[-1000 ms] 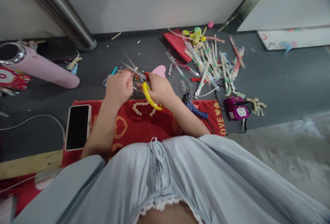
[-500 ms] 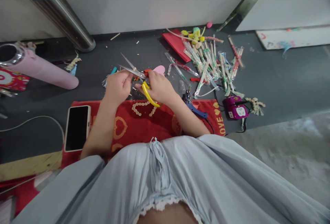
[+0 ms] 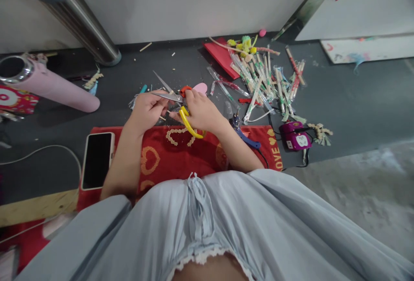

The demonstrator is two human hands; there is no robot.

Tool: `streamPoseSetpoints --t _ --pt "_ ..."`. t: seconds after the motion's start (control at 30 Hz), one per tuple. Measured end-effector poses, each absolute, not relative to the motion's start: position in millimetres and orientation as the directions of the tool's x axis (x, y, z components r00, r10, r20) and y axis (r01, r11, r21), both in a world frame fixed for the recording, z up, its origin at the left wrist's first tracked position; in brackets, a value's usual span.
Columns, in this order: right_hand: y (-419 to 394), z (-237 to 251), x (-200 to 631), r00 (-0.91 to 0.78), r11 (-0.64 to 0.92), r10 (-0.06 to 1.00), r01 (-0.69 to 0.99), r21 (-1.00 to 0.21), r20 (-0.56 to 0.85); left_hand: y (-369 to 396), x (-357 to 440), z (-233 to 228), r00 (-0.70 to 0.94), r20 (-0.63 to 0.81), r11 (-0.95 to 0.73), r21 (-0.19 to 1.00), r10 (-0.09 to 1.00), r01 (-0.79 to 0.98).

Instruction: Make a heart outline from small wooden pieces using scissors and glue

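The right hand (image 3: 202, 110) grips the yellow scissors (image 3: 181, 108), blades open above the red cloth (image 3: 181, 153), while the left hand (image 3: 147, 110) pinches a tiny stick to snip, so aim carefully.

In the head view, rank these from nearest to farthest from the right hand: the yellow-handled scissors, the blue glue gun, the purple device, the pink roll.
1. yellow-handled scissors: held in the right hand itself.
2. blue glue gun: just right of that wrist, on the red cloth's edge.
3. purple device: farther right, on the dark floor.
4. pink roll: far left, beyond the left hand.
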State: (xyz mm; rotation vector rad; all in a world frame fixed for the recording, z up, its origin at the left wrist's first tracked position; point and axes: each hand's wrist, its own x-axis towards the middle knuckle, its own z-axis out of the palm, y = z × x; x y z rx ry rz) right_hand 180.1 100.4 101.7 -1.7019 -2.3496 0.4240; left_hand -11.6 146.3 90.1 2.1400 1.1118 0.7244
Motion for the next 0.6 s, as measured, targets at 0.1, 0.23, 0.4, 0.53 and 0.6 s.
streamPoseSetpoints --t 0.1,0.23,0.4,0.53,0.6 --pt "99.7 102.0 177.7 -0.283 0.26 0.959 0.893 -0.367 -0.009 146.1 -12.0 89.3 0.481 0.189 -0.45 0.729 0.856 0.516" --pt "99.3 102.1 174.6 -0.249 0.218 0.968 0.888 -0.405 -0.027 146.4 -12.0 87.8 0.437 0.221 -0.443 0.737 0.872 0.51" --pt "98.6 105.5 172.3 -0.212 0.178 0.976 0.9 -0.399 -0.043 146.5 -10.9 86.7 0.401 0.238 -0.426 0.761 0.885 0.489" --pt "99.0 105.1 174.4 -0.218 0.189 0.975 0.901 -0.39 -0.032 147.5 -10.0 86.4 0.405 0.224 -0.41 0.786 0.887 0.464" --pt "99.9 102.0 177.4 -0.242 0.224 0.97 0.895 -0.385 0.003 148.3 -10.2 87.2 0.433 0.184 -0.37 0.84 0.882 0.397"
